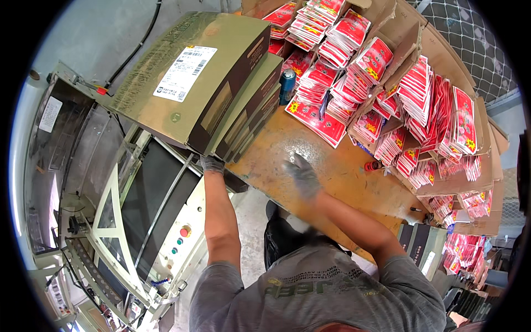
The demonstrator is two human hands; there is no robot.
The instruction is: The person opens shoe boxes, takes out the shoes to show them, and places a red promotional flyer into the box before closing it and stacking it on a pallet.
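Olive-green cardboard in the head view: a large box (149,66) with a white label (185,73), uppermost in a stack at upper left, above similar boxes (260,94) with dark brown sides, at the left end of an orange-brown worktable (343,182). At the near lower edge of the stack, left hand (213,164) in a grey glove; fingers mostly hidden by the cardboard, hence impossible to tell whether gripping or merely supporting. Over the middle of the tabletop, right hand (304,176), likewise gloved and blurred; fingers extended and apart, contact with the surface impossible to judge. Just beside the stack, on its right, a blue cylindrical container (287,86), near bundles of red-and-white packets (415,99) crowded into brown cartons (464,191) along the far and right edges; loose packets (323,124) flat on the tabletop in front. Near the cartons, a small red-and-black cylinder (373,165). At lower right, further greenish boxes (437,243). At left, a pale machine (191,213) with a dark belt (138,205), a red button (185,232) and two green buttons (180,241). At upper right, grey mesh (459,39).
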